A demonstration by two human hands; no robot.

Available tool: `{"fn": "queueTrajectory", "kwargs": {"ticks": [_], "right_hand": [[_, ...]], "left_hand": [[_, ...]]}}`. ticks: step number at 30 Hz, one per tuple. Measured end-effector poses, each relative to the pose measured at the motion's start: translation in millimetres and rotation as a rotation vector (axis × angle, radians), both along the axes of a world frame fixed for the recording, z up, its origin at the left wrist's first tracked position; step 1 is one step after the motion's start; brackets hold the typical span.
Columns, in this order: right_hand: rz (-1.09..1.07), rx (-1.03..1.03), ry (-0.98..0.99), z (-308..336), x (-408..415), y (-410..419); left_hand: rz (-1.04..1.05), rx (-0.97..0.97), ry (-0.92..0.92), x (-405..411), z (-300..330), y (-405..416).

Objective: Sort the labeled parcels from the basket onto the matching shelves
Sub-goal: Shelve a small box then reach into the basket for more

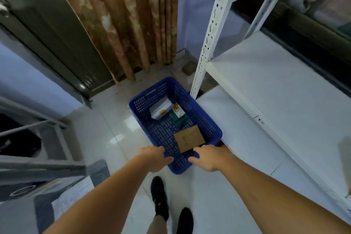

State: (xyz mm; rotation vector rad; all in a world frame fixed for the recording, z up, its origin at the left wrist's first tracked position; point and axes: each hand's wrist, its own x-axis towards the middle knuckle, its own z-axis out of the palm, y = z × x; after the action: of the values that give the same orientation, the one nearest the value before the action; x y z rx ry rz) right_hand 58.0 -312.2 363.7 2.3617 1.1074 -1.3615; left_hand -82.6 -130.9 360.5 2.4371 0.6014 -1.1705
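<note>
Blue perforated basket [176, 119] on the tiled floor [106, 129], just beside the white shelving unit [266, 89]. Left hand [153, 158] on the near left rim, fingers curled over the edge, so a closed grip on the rim. Right hand [208, 157] on the near right rim, likewise a closed grip, fingers curled over it. Inside: brown cardboard parcel [190, 137] flat at the near end, just beyond the right hand; white parcel [161, 109] with a yellow label toward the far end; green packet [180, 120] between them. Shelf boards bare and white. Two black shoes [160, 195] on the floor below the basket. Patterned curtain [129, 17] hanging behind.
</note>
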Motion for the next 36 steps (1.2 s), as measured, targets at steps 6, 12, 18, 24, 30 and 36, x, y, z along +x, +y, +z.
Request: {"fn": "queueTrajectory", "kwargs": {"ticks": [6,12,18,24,30,36], "right_hand": [[-0.015,-0.060,0.029,-137.5,53.4,57.3],[-0.104,-0.091,0.103,-337.0,99.8,71.0],[-0.174,-0.252,0.123,-488.9,161.5,61.1],[-0.294,-0.285,0.043,-594.6,191.7,44.8],[-0.494,-0.220,-0.133,-645.6,205.7,48.3],[-0.743,-0.085,-0.140,-628.5,196.3,47.6]], "left_hand": [[0.005,-0.109,0.057,80.4,-151.9,33.4],[-0.058,-0.182,0.127,134.4,-335.8,39.9],[-0.062,-0.171,0.224,160.8,-508.2,57.7],[0.001,-0.160,0.279,162.4,-616.8,47.7],[0.129,-0.230,0.243,171.8,-667.8,27.6],[0.820,-0.476,0.187,189.2,-654.0,13.9]]}}
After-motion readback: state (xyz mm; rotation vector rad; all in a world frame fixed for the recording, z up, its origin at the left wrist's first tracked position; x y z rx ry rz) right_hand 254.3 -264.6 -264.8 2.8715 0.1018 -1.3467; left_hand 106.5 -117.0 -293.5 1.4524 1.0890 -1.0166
